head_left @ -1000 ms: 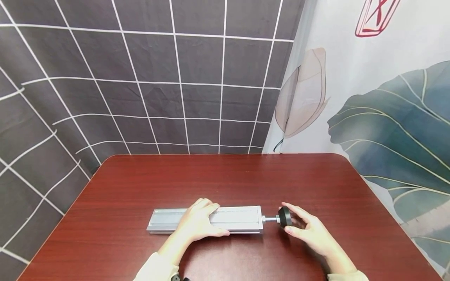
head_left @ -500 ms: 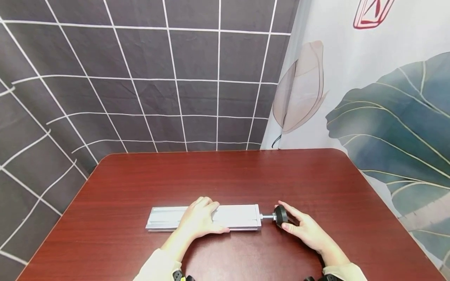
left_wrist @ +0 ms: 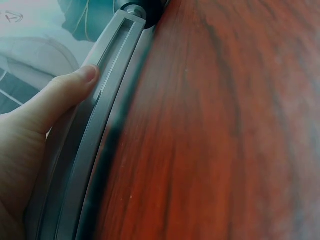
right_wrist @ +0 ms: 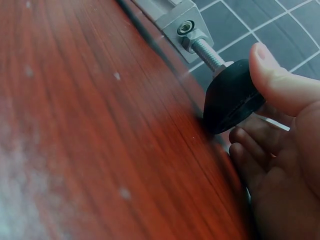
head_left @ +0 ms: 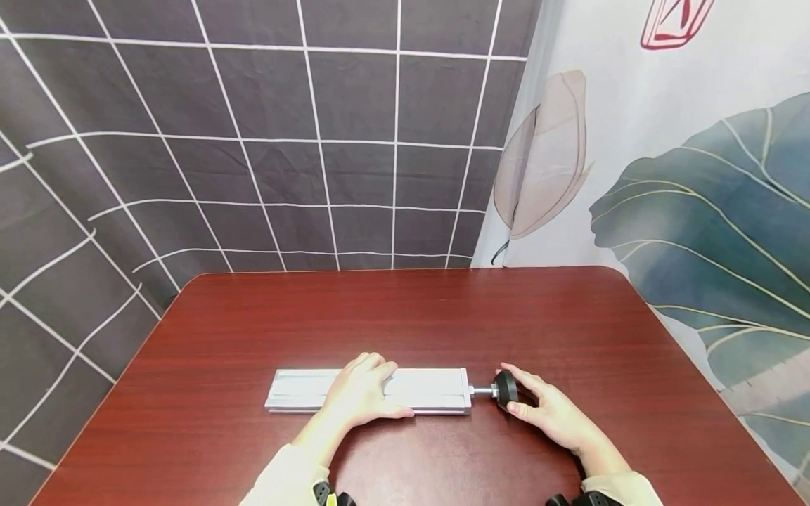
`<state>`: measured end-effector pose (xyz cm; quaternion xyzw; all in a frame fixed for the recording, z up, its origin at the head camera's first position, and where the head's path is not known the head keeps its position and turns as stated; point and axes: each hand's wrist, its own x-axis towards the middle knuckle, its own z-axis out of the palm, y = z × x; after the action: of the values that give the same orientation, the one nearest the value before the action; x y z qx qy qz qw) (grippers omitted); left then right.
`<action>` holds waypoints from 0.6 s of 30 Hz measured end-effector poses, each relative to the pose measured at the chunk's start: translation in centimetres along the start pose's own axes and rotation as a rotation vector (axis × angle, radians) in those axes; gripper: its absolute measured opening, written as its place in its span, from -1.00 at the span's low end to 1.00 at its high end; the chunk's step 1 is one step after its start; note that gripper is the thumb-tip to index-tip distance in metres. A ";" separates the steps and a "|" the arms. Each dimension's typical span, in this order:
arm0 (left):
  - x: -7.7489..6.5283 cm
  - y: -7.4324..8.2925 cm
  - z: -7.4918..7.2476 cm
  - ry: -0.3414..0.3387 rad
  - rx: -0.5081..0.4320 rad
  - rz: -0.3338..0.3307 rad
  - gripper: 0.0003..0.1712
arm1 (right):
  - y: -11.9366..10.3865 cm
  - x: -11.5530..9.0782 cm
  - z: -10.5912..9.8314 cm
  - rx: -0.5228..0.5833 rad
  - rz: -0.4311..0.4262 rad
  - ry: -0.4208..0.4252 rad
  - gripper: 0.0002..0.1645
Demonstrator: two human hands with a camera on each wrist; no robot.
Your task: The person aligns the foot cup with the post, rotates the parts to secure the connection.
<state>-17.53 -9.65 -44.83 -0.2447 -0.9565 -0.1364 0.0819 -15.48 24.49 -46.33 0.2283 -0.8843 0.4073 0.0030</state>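
Observation:
A silver slotted aluminium profile point(head_left: 427, 388) lies lengthwise on the table. My left hand point(head_left: 359, 395) grips it across the middle, with the thumb along its near side; the far-side fingertips are hidden in the head view. From the profile's right end plate sticks a threaded bolt point(right_wrist: 209, 54) with nuts, carrying a black round levelling foot point(right_wrist: 232, 97). My right hand point(head_left: 550, 413) holds this foot by its rim, thumb on the near side and fingers on the far side. In the right wrist view the thumb point(right_wrist: 272, 80) presses the foot's edge.
The reddish-brown wooden table point(head_left: 405, 316) spreads around both hands. Behind it hangs a dark grey curtain point(head_left: 361, 169) with a white grid. A white curtain with leaf prints point(head_left: 696, 211) hangs at the right. Dark wrist-worn devices show at both sleeves.
The head view has shifted slightly. My right hand has come a little left and closed about the black foot. My left hand stays on the profile.

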 end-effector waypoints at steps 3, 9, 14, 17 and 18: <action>0.0 -0.1 0.2 0.010 -0.016 0.007 -0.13 | -0.1 -0.1 -0.1 -0.012 0.014 0.001 -0.32; -0.1 -0.5 0.7 0.009 -0.033 0.005 -0.12 | 0.2 0.0 0.1 0.004 0.009 -0.006 -0.32; -0.1 -0.7 0.7 -0.009 -0.056 -0.004 -0.11 | 0.3 0.0 0.0 0.024 -0.005 -0.010 -0.32; 0.0 -0.8 0.7 -0.018 -0.068 -0.013 -0.11 | 0.4 0.0 0.0 0.047 -0.008 -0.010 -0.32; 0.0 -0.8 0.7 -0.022 -0.072 -0.016 -0.11 | 0.4 0.0 0.0 0.059 -0.005 -0.014 -0.32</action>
<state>-17.95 -10.10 -45.63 -0.2414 -0.9537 -0.1688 0.0615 -15.67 24.73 -46.62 0.2334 -0.8714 0.4315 -0.0087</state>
